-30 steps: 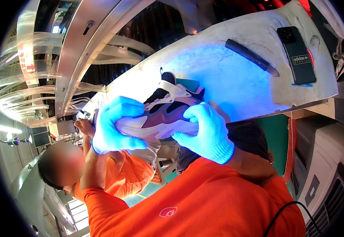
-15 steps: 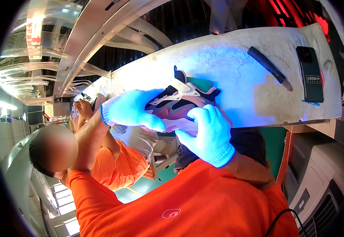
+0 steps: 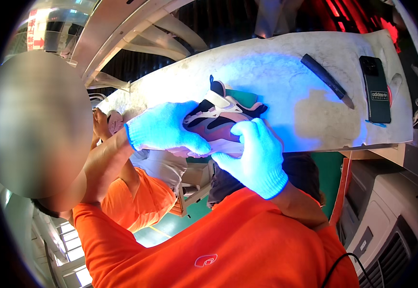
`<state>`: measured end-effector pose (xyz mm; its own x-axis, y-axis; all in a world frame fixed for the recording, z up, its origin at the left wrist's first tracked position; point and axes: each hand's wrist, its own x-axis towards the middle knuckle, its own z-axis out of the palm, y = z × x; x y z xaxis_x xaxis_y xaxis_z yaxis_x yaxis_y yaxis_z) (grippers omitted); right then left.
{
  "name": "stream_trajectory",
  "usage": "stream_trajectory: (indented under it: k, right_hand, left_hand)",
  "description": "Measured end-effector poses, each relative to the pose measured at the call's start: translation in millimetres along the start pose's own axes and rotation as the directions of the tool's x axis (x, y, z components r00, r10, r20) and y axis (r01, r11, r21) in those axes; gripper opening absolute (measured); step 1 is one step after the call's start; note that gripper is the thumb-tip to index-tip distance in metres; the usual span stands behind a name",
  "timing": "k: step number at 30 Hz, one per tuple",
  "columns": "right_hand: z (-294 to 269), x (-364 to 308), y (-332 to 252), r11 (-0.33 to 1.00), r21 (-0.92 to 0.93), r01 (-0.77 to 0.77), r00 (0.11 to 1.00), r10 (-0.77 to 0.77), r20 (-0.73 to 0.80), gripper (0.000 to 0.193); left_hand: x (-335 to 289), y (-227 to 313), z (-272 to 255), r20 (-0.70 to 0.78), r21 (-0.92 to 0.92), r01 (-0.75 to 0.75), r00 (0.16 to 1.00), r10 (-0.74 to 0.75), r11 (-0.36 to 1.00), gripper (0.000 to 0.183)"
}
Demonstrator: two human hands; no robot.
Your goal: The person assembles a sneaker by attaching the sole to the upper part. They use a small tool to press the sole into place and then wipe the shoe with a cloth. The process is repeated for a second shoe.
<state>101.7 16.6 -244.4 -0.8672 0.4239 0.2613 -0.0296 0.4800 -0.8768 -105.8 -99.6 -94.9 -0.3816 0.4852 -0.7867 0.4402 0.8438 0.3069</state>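
A sneaker (image 3: 221,126) in black, white and pinkish grey lies on its side at the near edge of the worktop. A green insert, possibly a shoe last (image 3: 242,97), shows at its opening. My left hand (image 3: 165,128), in a knitted glove lit bright blue, wraps round the toe end, thumb along the sole side. My right hand (image 3: 257,156), gloved likewise, grips the sole edge nearer the heel, with curled index finger and thumb against it. The fingertips under the shoe are hidden.
A pale, stained worktop (image 3: 285,72) stretches across. Toward its right end lie a dark-handled tool (image 3: 326,79) and a dark phone (image 3: 377,89). Another person in orange (image 3: 132,201) works close on my left, hands on a second shoe (image 3: 115,121). A grey machine (image 3: 381,211) stands lower right.
My left hand has shifted slightly right and up along the toe, the shoe staying nearly in place. The person on the left has leaned much closer.
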Motion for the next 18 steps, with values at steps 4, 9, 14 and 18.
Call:
stream_trajectory:
  k: [4,9,14,18]
  right_hand:
    - [3,0,-1,0.999,-0.005,0.035,0.999,-0.035,-0.034,0.055]
    - [9,0,-1,0.998,-0.017,0.059,0.997,-0.060,-0.054,0.061]
    - [8,4,-2,0.999,0.041,0.026,1.000,-0.027,0.016,0.055]
    - [0,2,-6,0.997,0.070,0.031,0.999,-0.029,-0.036,0.066]
  left_hand:
    - [-1,21,8,-0.061,0.248,0.157,0.987,-0.146,0.956,0.105]
    - [14,26,25,-0.176,0.353,0.187,0.976,-0.131,0.917,0.110]
    - [11,24,24,-0.176,0.285,0.136,0.980,-0.088,0.949,0.101]
    - [-12,31,8,-0.104,0.168,0.017,0.995,0.001,0.986,0.091]
